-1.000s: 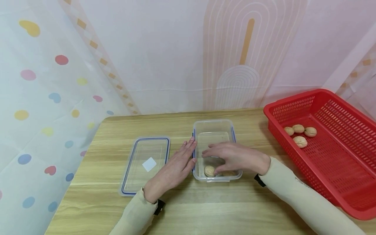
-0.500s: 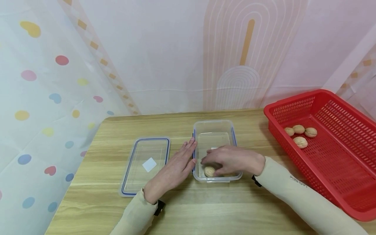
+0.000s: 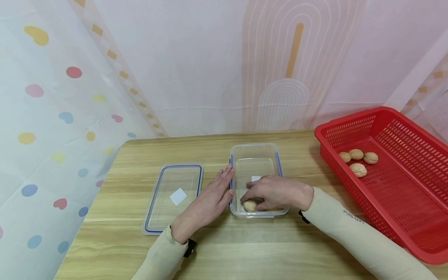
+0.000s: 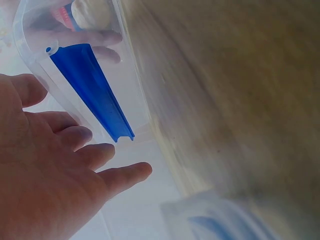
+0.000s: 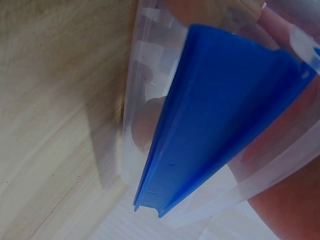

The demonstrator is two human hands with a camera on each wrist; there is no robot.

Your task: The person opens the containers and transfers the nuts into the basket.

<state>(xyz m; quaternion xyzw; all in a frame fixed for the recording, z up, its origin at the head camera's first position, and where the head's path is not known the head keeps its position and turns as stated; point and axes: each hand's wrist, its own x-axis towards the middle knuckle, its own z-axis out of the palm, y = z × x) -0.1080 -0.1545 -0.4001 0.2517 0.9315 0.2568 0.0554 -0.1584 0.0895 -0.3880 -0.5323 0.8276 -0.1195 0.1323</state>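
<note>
A clear plastic food container (image 3: 254,147) with blue side clips stands uncovered on the table. My right hand (image 3: 278,190) reaches down into its near end, thumb and fingers curled round a pale walnut (image 3: 250,205). Through the clear wall in the left wrist view, the walnut (image 4: 92,14) shows beside the right fingers. Against the container's left side, my left hand (image 3: 206,204) rests with fingers extended, beside a blue clip (image 4: 90,90). A large blue clip (image 5: 215,110) covers much of the right hand in the right wrist view.
The container's lid (image 3: 183,177), clear with a blue seal and a white label (image 3: 177,196), lies left of the left hand. To the right, a red plastic basket (image 3: 402,194) holds several walnuts (image 3: 358,170) at its far left corner. A patterned cloth (image 3: 196,66) hangs behind the table.
My right hand has lowered inside the container, and its fingers have closed round the walnut at the near end. The left hand has stayed at the container's side.
</note>
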